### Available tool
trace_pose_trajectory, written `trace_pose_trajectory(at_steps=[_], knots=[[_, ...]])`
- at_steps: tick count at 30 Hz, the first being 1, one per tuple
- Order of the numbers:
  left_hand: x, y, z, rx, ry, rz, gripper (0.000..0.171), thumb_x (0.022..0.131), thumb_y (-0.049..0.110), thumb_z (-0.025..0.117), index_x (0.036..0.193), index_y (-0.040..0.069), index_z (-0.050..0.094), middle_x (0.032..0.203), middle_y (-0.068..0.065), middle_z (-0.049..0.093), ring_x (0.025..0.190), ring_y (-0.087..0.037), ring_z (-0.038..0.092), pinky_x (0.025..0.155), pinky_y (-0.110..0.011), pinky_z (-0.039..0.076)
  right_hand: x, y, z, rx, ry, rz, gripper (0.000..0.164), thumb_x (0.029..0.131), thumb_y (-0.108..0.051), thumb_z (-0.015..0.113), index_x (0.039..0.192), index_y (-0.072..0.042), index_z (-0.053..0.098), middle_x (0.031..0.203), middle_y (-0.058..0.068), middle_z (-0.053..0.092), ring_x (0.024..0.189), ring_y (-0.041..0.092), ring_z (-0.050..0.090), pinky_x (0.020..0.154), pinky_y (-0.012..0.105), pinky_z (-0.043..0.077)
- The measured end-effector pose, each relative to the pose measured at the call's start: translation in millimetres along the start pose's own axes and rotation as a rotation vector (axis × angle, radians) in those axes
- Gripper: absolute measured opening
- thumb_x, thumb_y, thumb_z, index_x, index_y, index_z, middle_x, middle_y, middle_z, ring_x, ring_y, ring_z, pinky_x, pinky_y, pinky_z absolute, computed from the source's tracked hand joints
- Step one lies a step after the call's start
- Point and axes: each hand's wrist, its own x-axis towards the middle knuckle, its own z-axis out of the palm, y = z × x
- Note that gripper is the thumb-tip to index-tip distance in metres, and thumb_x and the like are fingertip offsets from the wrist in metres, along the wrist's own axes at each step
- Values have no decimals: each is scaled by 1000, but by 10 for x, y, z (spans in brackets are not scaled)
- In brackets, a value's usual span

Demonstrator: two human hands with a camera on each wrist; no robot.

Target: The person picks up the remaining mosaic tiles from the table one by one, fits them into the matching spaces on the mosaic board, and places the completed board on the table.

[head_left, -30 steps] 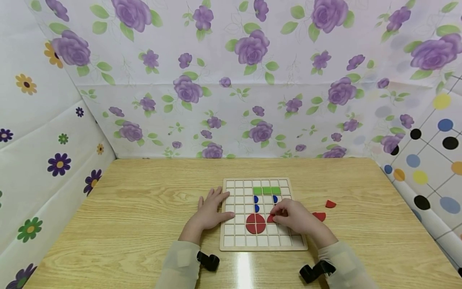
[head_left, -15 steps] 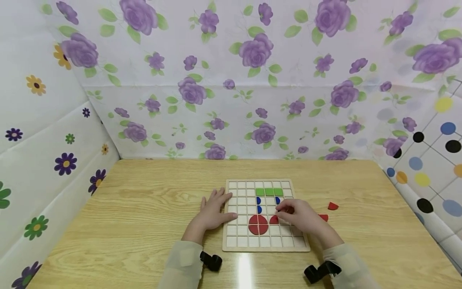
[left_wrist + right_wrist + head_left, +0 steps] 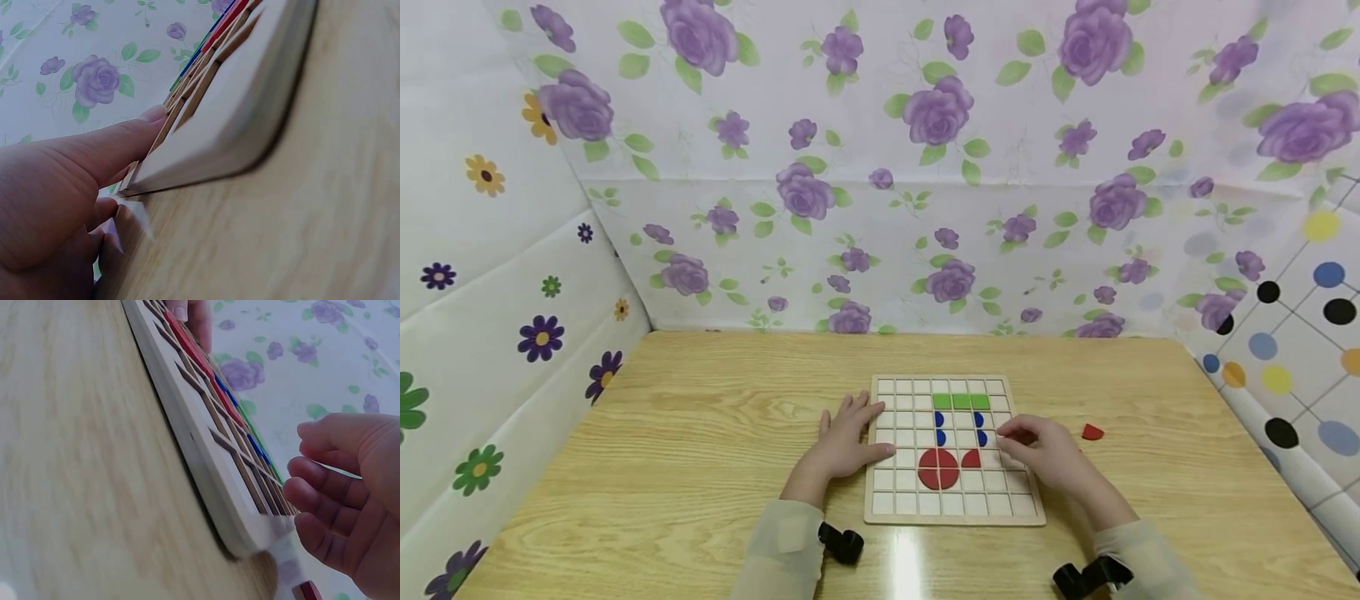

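A wooden grid board (image 3: 883, 503) lies on the table. My left hand (image 3: 838, 446) rests with spread fingers at its left edge, thumb and fingertips on the rim. Over the board's right edge hovers my right hand (image 3: 1047, 454), fingers loosely bent and nothing between them in the right wrist view (image 3: 362, 494). On the grid are three green squares (image 3: 961, 402) in a row, with several blue half-circles (image 3: 982, 438) below them in two columns. Red quarter pieces form a full red circle (image 3: 928, 480); a single red quarter piece (image 3: 972, 459) sits to its right.
A loose red quarter piece (image 3: 1092, 432) lies on the wooden table (image 3: 737, 417) right of the board. Floral cloth (image 3: 850, 200) hangs behind the table, with patterned cloths at both sides. Each wrist carries a black camera (image 3: 842, 545).
My right hand has drawn back rightward from the grid, uncovering a blue half-circle in the right column and the single red quarter piece. My left hand stays on the board's edge.
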Motion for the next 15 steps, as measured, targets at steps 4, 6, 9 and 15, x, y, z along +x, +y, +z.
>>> trace_pose_trajectory(at_steps=[4,6,9,15], knots=[[7,-1,3,9,-1,1,72,85,43,67,146,18,38,158,-12,16,147,-35,2,112,-61,-9,-35,36,-60,-15,20,2,18,90,-26,66,101,-12,69,91,-1,67,82,13,58,67,23,48],[7,2,2,10,0,3,72,85,43,67,146,18,38,158,-12,16,147,-35,2,112,-61,-9,-53,54,-95,-24,30,3,19,90,-26,66,102,-12,69,92,-1,67,82,13,58,67,23,48],[4,3,-1,12,2,3,72,85,43,67,146,18,38,158,-12,17,147,-35,2,112,-62,-9,-84,81,-140,-42,58,5,18,89,-25,66,101,-12,69,93,0,68,83,13,59,67,23,48],[6,-4,-2,14,0,0,72,85,43,67,146,18,38,158,-11,16,147,-34,2,112,-61,-9,-148,164,-239,-68,94,19,21,90,-26,65,103,-11,69,94,2,69,78,11,60,63,23,49]])
